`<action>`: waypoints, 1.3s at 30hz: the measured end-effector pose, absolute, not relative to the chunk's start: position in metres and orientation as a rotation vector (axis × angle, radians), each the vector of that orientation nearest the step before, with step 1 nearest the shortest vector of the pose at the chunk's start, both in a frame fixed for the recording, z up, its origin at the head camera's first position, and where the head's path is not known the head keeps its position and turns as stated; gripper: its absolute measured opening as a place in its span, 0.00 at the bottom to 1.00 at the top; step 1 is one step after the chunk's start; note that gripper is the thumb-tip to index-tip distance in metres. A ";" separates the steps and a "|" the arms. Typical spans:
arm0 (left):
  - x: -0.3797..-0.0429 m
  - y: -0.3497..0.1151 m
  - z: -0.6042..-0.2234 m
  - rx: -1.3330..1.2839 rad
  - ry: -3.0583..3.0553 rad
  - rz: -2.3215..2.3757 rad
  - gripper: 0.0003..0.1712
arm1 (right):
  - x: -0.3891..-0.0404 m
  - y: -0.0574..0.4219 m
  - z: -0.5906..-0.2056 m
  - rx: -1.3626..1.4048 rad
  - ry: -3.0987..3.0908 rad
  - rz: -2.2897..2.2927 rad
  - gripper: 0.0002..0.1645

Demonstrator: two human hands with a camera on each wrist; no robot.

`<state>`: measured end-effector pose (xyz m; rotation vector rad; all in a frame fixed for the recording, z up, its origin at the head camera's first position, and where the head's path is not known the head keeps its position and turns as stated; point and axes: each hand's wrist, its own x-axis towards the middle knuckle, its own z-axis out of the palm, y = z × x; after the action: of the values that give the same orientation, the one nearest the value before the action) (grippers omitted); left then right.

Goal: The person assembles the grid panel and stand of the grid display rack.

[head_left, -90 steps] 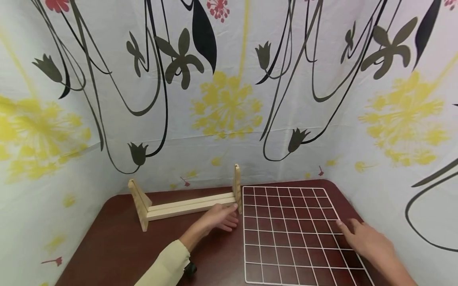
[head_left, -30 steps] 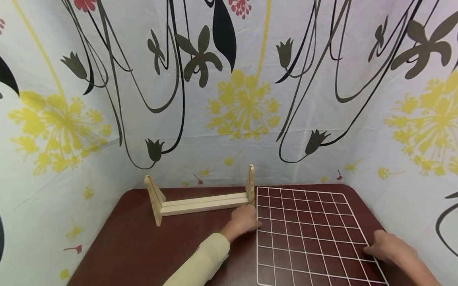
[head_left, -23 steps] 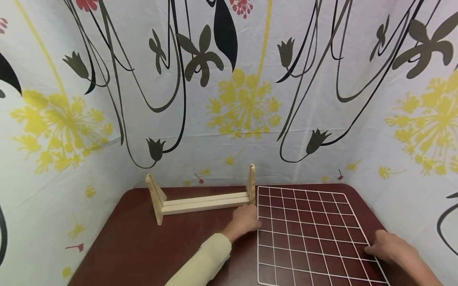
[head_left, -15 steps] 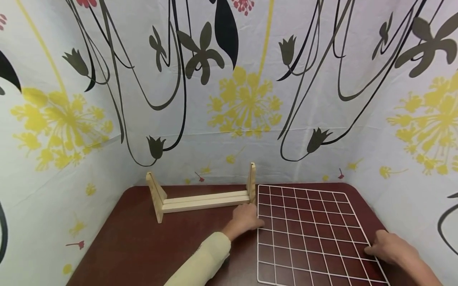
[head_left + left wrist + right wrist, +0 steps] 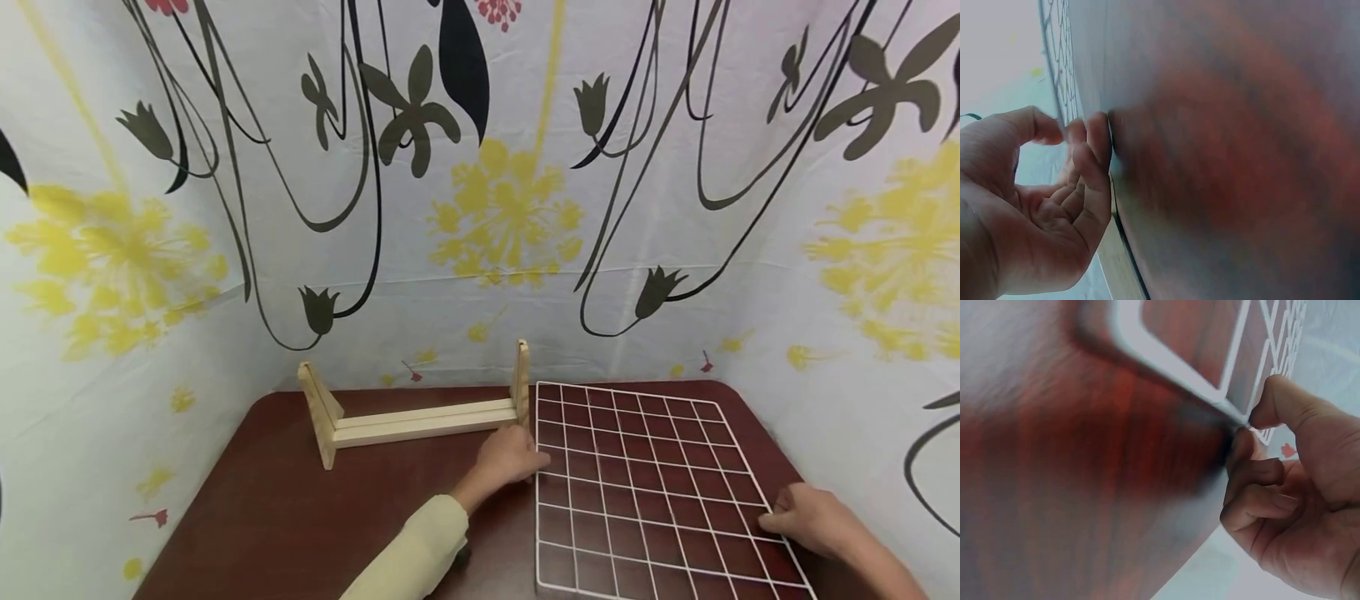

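A white wire grid panel [image 5: 537,525] lies nearly flat over the right side of the dark red table. My left hand [image 5: 508,457] pinches its left edge wire between thumb and fingers; in the left wrist view that hand [image 5: 1041,212] has its fingertips under the wire, by the tabletop. On the opposite side, my right hand [image 5: 810,518] pinches the right edge wire. Its thumb sits above and curled fingers below in the right wrist view, where a rounded grid corner [image 5: 1169,362] appears close to the table surface.
A pale wooden stand [image 5: 427,423] with two upright ends stands at the back left, its right end close to the grid and my left hand. The table [image 5: 285,525] has rounded back corners. Flower-patterned cloth [image 5: 517,333] hangs behind and along both sides.
Over the three seconds, both hands went from loosely extended at the grid to pinching its side edges. In the last half second the grid's far left part has risen slightly.
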<state>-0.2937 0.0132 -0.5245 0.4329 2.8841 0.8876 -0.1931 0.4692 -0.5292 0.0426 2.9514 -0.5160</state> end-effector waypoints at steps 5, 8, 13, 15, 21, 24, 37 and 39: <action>-0.291 0.000 -0.525 0.446 2.899 1.066 0.10 | -0.201 0.461 -0.533 -0.025 2.981 -0.550 0.16; -0.289 -0.005 -0.526 0.466 2.890 1.148 0.07 | -0.200 0.458 -0.535 -0.062 2.987 -0.573 0.18; -0.280 -0.001 -0.522 0.517 2.805 1.303 0.06 | -0.186 0.463 -0.541 -0.130 3.065 -0.609 0.19; -0.276 0.003 -0.517 0.528 2.734 1.406 0.06 | -0.179 0.468 -0.540 -0.152 3.115 -0.629 0.20; -0.262 0.014 -0.495 0.456 2.411 1.771 0.05 | -0.163 0.476 -0.525 -0.224 3.272 -0.713 0.24; -0.257 0.014 -0.482 0.412 2.303 1.880 0.06 | -0.160 0.473 -0.516 -0.240 3.310 -0.756 0.24; -0.258 -0.005 -0.449 0.375 1.725 2.214 0.05 | -0.156 0.452 -0.483 -0.176 3.361 -0.839 0.22; -0.259 -0.008 -0.444 0.369 1.665 2.237 0.05 | -0.156 0.448 -0.479 -0.188 3.373 -0.870 0.22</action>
<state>-0.2587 -0.0079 -0.4438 0.3686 1.6655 2.2371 -0.1556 0.4477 -0.4791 -0.1875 3.3725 -0.8703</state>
